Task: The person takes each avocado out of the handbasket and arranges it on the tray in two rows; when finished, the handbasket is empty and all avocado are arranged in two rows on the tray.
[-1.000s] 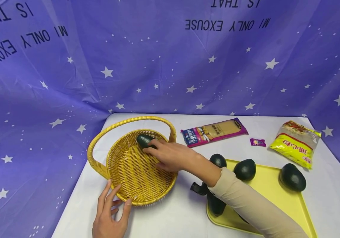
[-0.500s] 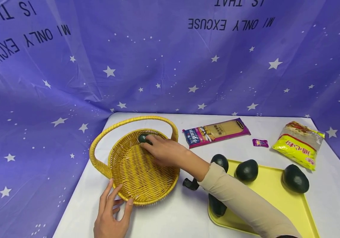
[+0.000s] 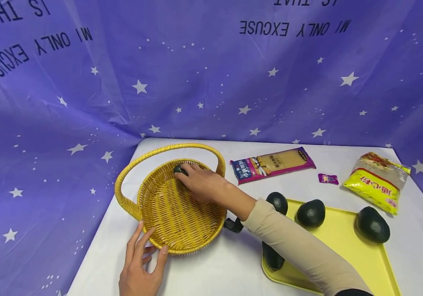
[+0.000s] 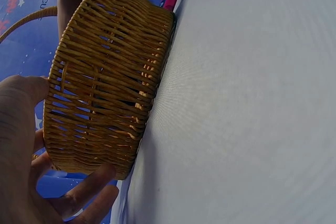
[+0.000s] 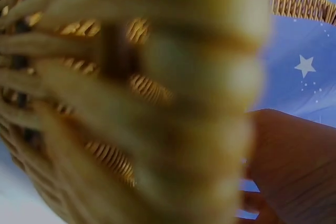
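My right hand (image 3: pixel 202 183) reaches over the right side of the yellow wicker basket (image 3: pixel 182 249) and grips a dark green avocado (image 3: pixel 180 169) against the far inner wall. Only the avocado's end shows past the fingers. At the near left of the basket, my left hand (image 3: pixel 142 263) rests on the outside with spread fingers, its thumb close to the rim. The left wrist view shows that thumb (image 4: pixel 34 87) right at the rim and other fingers along the wall. In the right wrist view, the basket weave (image 5: pixel 157 103) hides the held avocado.
A yellow tray (image 3: pixel 339 242) at the right bears several avocados (image 3: pixel 310 213), partly behind the right sleeve (image 3: pixel 304 250). Behind it lie a spaghetti pack (image 3: pixel 274 164), a small purple packet (image 3: pixel 328 179) and a yellow macaroni bag (image 3: pixel 378 181). The basket's tall handle (image 3: pixel 170 147) arches up.
My right hand has moved slightly up and left in the basket, with its fingers covering more of the avocado. The left hand keeps its place at the basket; the whole view has shifted slightly.
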### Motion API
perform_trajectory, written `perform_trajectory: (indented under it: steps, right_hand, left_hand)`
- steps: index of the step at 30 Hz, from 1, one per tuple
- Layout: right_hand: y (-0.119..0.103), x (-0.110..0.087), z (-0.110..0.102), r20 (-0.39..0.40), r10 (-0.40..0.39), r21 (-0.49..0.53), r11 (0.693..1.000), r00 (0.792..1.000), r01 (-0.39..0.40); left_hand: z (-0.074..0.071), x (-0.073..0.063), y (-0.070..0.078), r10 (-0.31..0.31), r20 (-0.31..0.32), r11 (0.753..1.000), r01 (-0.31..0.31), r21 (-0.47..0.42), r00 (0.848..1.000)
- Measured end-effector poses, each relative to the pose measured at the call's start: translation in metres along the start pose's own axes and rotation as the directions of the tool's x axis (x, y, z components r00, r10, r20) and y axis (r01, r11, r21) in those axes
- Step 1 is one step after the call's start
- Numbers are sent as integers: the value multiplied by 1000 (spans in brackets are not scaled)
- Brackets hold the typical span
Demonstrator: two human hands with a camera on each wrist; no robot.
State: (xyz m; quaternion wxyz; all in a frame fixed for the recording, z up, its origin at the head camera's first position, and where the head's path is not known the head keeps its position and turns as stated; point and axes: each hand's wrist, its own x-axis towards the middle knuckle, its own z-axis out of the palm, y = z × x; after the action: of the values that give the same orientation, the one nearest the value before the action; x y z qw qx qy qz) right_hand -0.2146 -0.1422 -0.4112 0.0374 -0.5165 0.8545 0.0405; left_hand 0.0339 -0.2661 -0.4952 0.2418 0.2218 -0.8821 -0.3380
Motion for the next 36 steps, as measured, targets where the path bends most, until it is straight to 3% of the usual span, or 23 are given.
perform_trajectory:
  steps: [7, 15, 36]
  right_hand:
    - [1, 5, 1, 6, -3, 17, 1000, 1000, 3]
    - [2, 6, -2, 45, -2, 6, 1000, 999, 2]
    - [1, 23, -20, 191, 17, 33, 999, 981, -24]
  left_hand:
    - [0, 0, 1, -13, 15, 1000, 13, 7, 1000]
    - [0, 1, -1, 12, -2, 1000, -12, 3, 1000]
    - [-1, 1, 1, -13, 20, 1000, 12, 20, 1000]
